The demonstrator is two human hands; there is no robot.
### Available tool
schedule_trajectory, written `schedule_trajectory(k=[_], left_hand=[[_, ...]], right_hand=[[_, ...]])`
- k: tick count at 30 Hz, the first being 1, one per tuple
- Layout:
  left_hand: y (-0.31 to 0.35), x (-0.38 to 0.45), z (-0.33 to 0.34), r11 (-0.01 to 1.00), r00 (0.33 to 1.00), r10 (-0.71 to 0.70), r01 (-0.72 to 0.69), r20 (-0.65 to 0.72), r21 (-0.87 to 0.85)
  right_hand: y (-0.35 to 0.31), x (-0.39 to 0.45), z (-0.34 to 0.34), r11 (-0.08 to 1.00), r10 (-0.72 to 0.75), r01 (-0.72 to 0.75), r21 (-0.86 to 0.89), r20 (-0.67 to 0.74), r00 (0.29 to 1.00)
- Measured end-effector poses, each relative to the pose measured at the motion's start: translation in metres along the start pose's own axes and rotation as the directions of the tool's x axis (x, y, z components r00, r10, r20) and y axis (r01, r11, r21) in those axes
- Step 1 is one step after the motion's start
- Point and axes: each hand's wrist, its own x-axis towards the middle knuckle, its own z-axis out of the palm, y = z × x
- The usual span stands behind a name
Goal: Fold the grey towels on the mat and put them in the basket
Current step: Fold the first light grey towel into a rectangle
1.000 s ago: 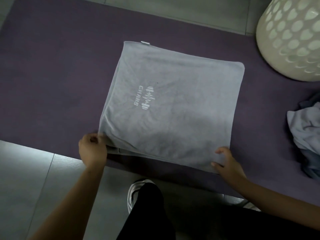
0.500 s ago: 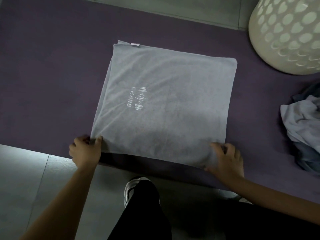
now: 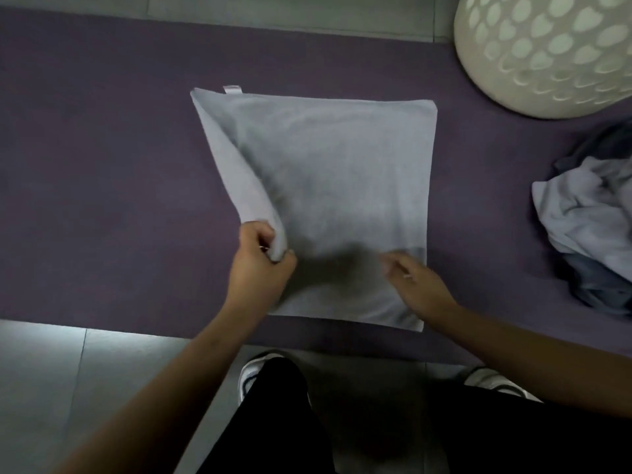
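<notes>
A grey towel [image 3: 342,172] lies folded in a square on the purple mat [image 3: 102,165]. My left hand [image 3: 261,265] pinches the towel's near-left corner and holds it lifted and turned inward over the towel, so the left edge rises in a curved flap. My right hand [image 3: 415,282] rests over the towel's near-right part, fingers slightly apart and blurred, holding nothing. The white perforated basket [image 3: 547,53] stands at the far right. A crumpled pile of grey towels [image 3: 591,227] lies at the right edge of the mat.
Grey floor tiles [image 3: 85,388] border the mat's near side. My black-trousered legs and white shoes [image 3: 253,374] stand at the mat's near edge, just below the towel.
My left hand has lifted the near-left corner and carried it rightward over the towel, hiding the printed logo. My right hand has let go of the near-right corner and moved inward.
</notes>
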Motion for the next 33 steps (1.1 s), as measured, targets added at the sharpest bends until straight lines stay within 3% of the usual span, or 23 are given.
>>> schedule_trajectory(k=[2,5,9,11,14,16,19,24,28,33], left_hand=[[0.015,-0.013,0.031,0.99,0.982,0.111,-0.122,0.152,0.064],[0.026,-0.03,0.076,0.962,0.896,0.199,-0.255,0.397,0.094],[0.01,-0.043,0.125,0.921,0.771,0.135,-0.329,0.623,0.207],[0.001,-0.045,0.14,0.939,0.722,0.117,-0.305,0.682,0.162],[-0.008,-0.041,0.141,0.947,0.785,0.054,-0.235,0.617,0.217],[-0.021,-0.035,0.128,0.842,0.855,0.168,-0.383,0.49,0.381],[-0.046,-0.021,0.103,0.666,0.859,0.315,-0.503,0.405,0.55],[-0.085,-0.003,0.084,0.447,0.832,0.283,-0.555,0.477,0.701],[-0.103,-0.003,0.083,0.385,0.839,0.197,-0.542,0.508,0.747],[-0.099,-0.001,0.084,0.365,0.835,0.221,-0.551,0.504,0.751]], right_hand=[[-0.009,0.005,-0.006,0.959,0.101,-0.096,0.268,-0.005,0.995],[-0.015,0.009,-0.017,0.806,0.209,-0.191,0.56,0.034,0.977],[-0.003,0.009,-0.027,0.676,0.386,-0.354,0.646,0.099,0.917],[0.008,0.009,-0.029,0.693,0.468,-0.45,0.563,0.124,0.875],[0.021,0.004,-0.03,0.873,0.384,-0.415,0.257,0.164,0.909],[0.026,0.002,-0.029,0.917,0.333,-0.368,0.155,0.213,0.919],[0.028,0.001,-0.025,0.953,0.302,-0.302,-0.026,0.185,0.935],[0.029,-0.013,-0.021,0.979,0.18,-0.183,-0.085,-0.043,0.983],[0.034,-0.01,-0.023,0.948,0.226,-0.227,-0.224,-0.03,0.974],[0.032,-0.001,-0.022,0.877,0.265,-0.285,-0.388,-0.105,0.958]])
